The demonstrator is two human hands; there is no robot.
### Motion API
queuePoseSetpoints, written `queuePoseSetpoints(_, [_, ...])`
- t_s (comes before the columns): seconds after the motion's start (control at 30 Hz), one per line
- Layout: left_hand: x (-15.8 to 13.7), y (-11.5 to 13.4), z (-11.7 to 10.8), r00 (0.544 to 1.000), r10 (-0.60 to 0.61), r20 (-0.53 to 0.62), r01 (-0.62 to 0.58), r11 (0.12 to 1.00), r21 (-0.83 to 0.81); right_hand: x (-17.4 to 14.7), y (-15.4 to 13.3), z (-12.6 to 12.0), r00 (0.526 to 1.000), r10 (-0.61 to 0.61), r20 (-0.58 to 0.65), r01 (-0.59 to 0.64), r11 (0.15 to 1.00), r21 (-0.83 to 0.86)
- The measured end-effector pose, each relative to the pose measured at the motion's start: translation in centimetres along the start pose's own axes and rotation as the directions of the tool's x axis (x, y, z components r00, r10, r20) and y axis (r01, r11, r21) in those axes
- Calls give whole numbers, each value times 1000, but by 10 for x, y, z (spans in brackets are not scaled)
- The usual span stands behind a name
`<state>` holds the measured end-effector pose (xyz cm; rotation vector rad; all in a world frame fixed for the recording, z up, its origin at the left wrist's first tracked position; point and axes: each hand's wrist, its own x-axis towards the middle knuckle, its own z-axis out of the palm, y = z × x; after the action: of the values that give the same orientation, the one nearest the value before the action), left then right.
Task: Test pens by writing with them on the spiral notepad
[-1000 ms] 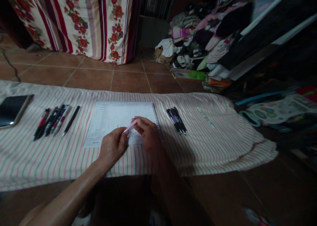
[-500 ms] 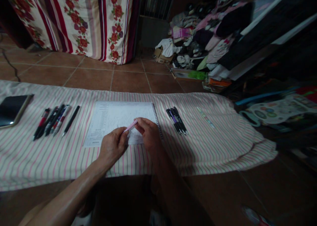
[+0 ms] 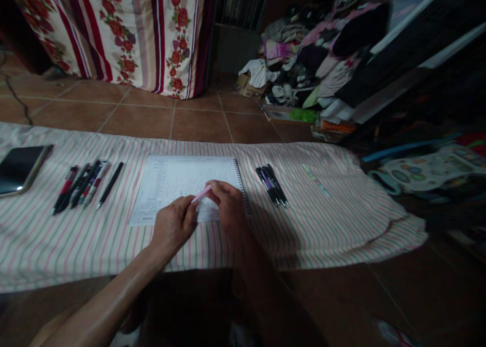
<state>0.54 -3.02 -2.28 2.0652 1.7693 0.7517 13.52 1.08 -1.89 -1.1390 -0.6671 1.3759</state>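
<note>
A pink pen is held slantwise between both hands above the spiral notebook. My left hand grips its lower left end between thumb and fingers. At its upper right end, the fingertips of my right hand pinch the pen. The notebook lies under the hands, its page marked with faint writing and its wire binding on the right. To the right of it is a small group of black and purple pens. A lone black pen lies to the left, beside several red, black and white pens.
A striped cloth covers the table. A dark tablet-like device lies at the far left, and a pale patterned strip at the right. Beyond stand a floral curtain and a heap of clothes on the tiled floor.
Both hands stay on the pink pen in nearly the same pose. The whole view has shifted very slightly; nothing on the table has moved.
</note>
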Motion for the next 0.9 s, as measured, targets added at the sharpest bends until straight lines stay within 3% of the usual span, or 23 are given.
queuePoseSetpoints(0.17, [1,-1,1,999,-53,-5,51,986,-160,0,-2,1,993,16,113,-28,994,107])
queuePoseSetpoints(0.27, [2,0,-1,999,-53,-10,51,988,-145,-2,-2,1,987,30,159,-49,992,114])
queuePoseSetpoints(0.43, [1,1,-2,1000,-24,-13,24,998,-50,-2,-1,-2,995,72,69,-71,997,-18])
queuePoseSetpoints(0.57, [0,1,0,1000,-20,-1,20,997,-68,0,-2,-3,999,42,-6,-42,997,-72])
queuePoseSetpoints(0.8, [1,2,0,999,-46,-11,44,991,-130,-1,-3,-3,986,39,162,-50,996,67])
queuePoseSetpoints(0.9, [0,1,0,1000,-26,-17,25,995,-96,-1,-2,-3,989,41,140,-47,998,37])
